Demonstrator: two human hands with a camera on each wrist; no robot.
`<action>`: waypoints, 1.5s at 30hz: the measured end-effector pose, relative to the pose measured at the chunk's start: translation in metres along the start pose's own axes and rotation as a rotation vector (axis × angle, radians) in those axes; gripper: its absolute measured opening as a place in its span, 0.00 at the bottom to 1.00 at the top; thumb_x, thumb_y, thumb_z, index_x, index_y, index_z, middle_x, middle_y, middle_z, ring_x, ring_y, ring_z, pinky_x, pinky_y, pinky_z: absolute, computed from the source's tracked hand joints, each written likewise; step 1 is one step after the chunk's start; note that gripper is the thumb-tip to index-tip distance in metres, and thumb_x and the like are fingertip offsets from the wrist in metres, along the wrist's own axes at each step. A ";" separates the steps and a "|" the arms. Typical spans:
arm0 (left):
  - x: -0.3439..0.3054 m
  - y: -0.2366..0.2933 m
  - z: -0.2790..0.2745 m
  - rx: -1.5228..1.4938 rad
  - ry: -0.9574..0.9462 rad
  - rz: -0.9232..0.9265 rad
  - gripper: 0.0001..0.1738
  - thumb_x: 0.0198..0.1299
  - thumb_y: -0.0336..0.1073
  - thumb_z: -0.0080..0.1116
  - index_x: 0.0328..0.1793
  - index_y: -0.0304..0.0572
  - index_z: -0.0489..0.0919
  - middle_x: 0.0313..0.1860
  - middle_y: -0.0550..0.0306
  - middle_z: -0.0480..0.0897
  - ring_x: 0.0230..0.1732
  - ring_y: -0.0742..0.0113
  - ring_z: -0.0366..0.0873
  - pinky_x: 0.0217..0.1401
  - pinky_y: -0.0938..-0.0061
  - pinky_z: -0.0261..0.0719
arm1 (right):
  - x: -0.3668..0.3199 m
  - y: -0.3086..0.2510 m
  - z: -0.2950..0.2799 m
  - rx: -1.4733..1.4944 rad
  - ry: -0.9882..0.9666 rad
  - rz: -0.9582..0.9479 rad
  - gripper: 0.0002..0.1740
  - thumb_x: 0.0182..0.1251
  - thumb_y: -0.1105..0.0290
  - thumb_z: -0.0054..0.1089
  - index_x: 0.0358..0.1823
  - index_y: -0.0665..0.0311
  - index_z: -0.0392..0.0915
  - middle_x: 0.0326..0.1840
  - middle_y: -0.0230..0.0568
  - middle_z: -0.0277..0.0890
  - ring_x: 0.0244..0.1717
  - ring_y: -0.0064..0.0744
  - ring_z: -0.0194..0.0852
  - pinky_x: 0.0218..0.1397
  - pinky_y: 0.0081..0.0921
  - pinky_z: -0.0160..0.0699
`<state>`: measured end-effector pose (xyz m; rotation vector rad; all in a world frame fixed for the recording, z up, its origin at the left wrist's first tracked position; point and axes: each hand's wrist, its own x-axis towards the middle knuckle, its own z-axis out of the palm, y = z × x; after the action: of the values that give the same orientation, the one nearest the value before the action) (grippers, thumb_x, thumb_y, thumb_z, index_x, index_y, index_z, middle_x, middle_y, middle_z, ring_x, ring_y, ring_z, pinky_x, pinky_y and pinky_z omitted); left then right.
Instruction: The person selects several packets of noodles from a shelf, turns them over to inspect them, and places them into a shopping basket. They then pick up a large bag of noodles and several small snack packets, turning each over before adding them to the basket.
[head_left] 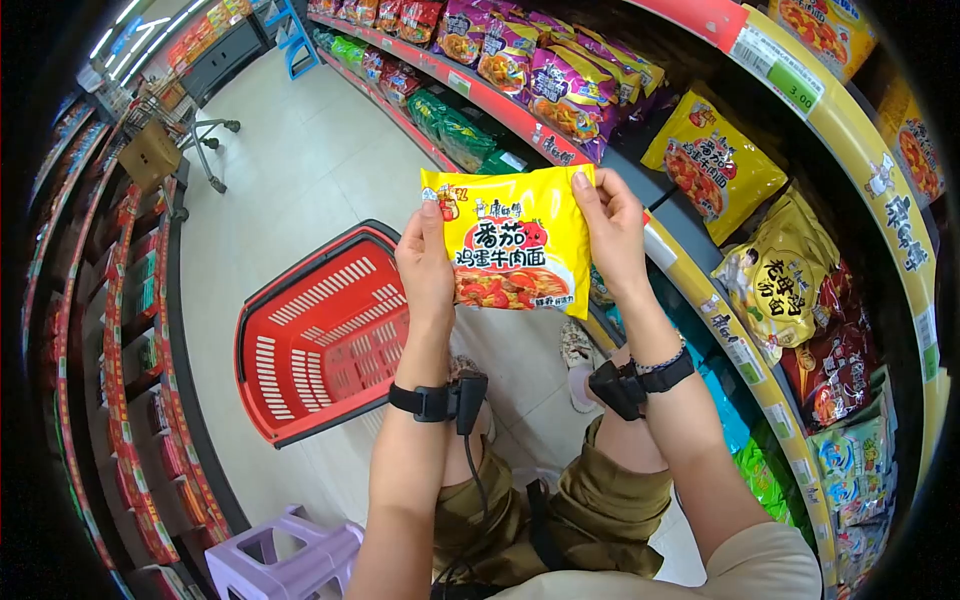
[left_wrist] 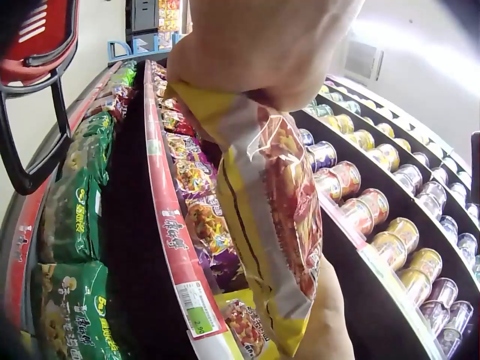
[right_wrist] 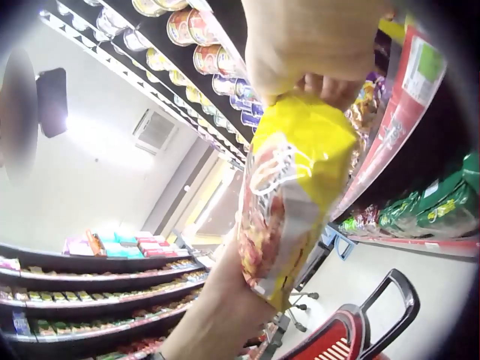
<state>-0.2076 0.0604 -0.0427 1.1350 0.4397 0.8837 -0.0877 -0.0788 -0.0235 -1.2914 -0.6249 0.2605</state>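
A yellow packet of instant noodles (head_left: 515, 245), its front printed with Chinese characters and a bowl of noodles, is held up between both hands. My left hand (head_left: 426, 255) pinches its left edge, thumb on the front. The right hand (head_left: 612, 225) grips the upper right corner the same way. Seen from the left wrist, the noodle packet (left_wrist: 277, 217) hangs edge-on below the left hand (left_wrist: 255, 60). In the right wrist view the right hand (right_wrist: 315, 52) holds the other end of the packet (right_wrist: 300, 172).
A red shopping basket (head_left: 320, 340) stands on the floor at the left, a lilac stool (head_left: 285, 555) nearer me. On the right, curved shelves carry noodle packets, including a similar yellow packet (head_left: 712, 165). Another shelf (head_left: 115, 400) runs along the left; a cart (head_left: 190, 140) stands farther back.
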 end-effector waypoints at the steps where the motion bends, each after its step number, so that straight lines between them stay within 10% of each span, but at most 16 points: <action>1: 0.000 0.002 0.000 0.004 -0.022 -0.003 0.20 0.68 0.48 0.48 0.45 0.34 0.76 0.35 0.61 0.81 0.33 0.81 0.75 0.36 0.84 0.73 | -0.001 0.000 0.002 -0.004 0.055 -0.039 0.12 0.70 0.63 0.53 0.37 0.66 0.72 0.32 0.29 0.75 0.32 0.12 0.69 0.34 0.13 0.68; 16: 0.008 -0.001 -0.006 -0.031 0.086 0.111 0.12 0.65 0.38 0.55 0.35 0.35 0.76 0.30 0.59 0.80 0.29 0.78 0.76 0.34 0.84 0.74 | 0.008 0.004 -0.007 0.427 0.206 0.067 0.07 0.67 0.69 0.56 0.35 0.66 0.74 0.33 0.34 0.78 0.32 0.17 0.75 0.35 0.14 0.73; 27: 0.001 0.004 -0.004 -0.338 -0.348 -0.636 0.24 0.64 0.44 0.55 0.59 0.35 0.69 0.51 0.50 0.79 0.49 0.67 0.80 0.50 0.73 0.79 | 0.008 0.008 -0.014 0.667 0.226 0.293 0.08 0.67 0.67 0.56 0.36 0.64 0.72 0.35 0.38 0.78 0.34 0.25 0.79 0.39 0.22 0.81; 45: 0.011 0.005 -0.015 -0.276 -0.201 -0.407 0.23 0.65 0.45 0.53 0.55 0.31 0.70 0.47 0.46 0.81 0.43 0.66 0.83 0.44 0.73 0.83 | -0.001 0.016 -0.012 0.016 0.027 0.119 0.12 0.69 0.64 0.54 0.32 0.64 0.68 0.26 0.33 0.77 0.26 0.12 0.69 0.28 0.12 0.66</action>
<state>-0.2137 0.0793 -0.0424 0.8303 0.3529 0.4522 -0.0797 -0.0848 -0.0404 -1.3164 -0.5226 0.3448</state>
